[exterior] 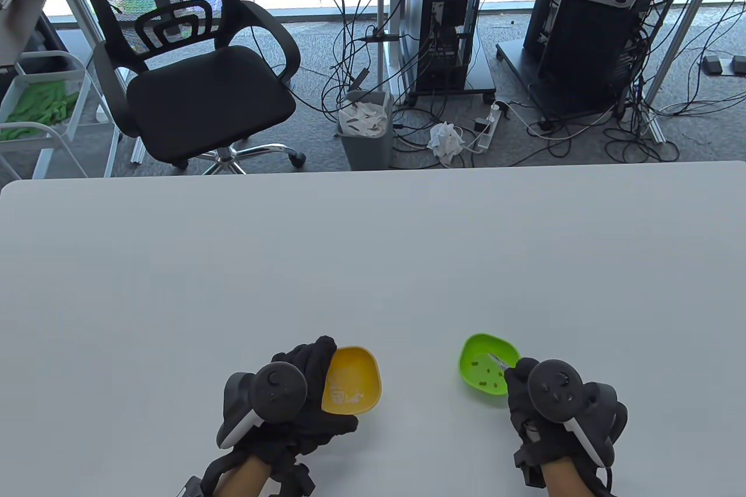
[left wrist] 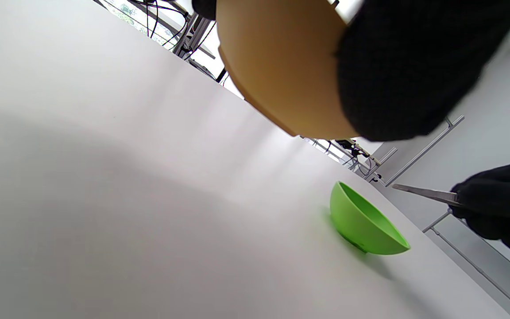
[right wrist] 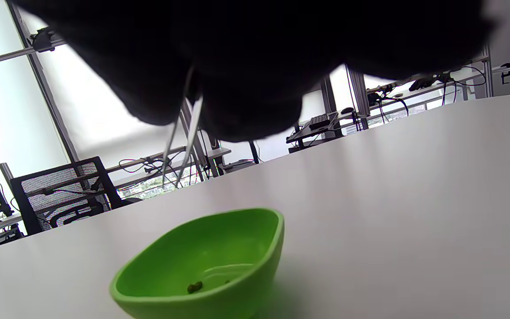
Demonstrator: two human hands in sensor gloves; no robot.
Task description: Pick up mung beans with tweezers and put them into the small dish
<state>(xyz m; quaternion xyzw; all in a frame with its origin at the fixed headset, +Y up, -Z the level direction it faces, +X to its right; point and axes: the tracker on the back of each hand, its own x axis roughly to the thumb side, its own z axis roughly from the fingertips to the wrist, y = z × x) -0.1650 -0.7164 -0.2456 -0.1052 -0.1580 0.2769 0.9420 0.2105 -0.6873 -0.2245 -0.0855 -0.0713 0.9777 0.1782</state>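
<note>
A green dish (exterior: pixel 488 367) with several mung beans (exterior: pixel 482 383) in it sits on the white table (exterior: pixel 373 264) at the front right. My right hand (exterior: pixel 553 409) holds metal tweezers (exterior: pixel 498 360) with the tips above the green dish. In the right wrist view the tweezers (right wrist: pixel 179 155) hang slightly parted over the dish (right wrist: pixel 202 266), nothing seen between the tips. My left hand (exterior: pixel 291 404) grips a yellow dish (exterior: pixel 351 380) by its left rim and holds it lifted and tilted; in the left wrist view the yellow dish (left wrist: pixel 281 66) is off the table.
The table's far edge (exterior: pixel 373 168) runs across the middle of the table view. Beyond it are an office chair (exterior: pixel 198 77), a bin (exterior: pixel 366 127), computer towers and cables on the floor.
</note>
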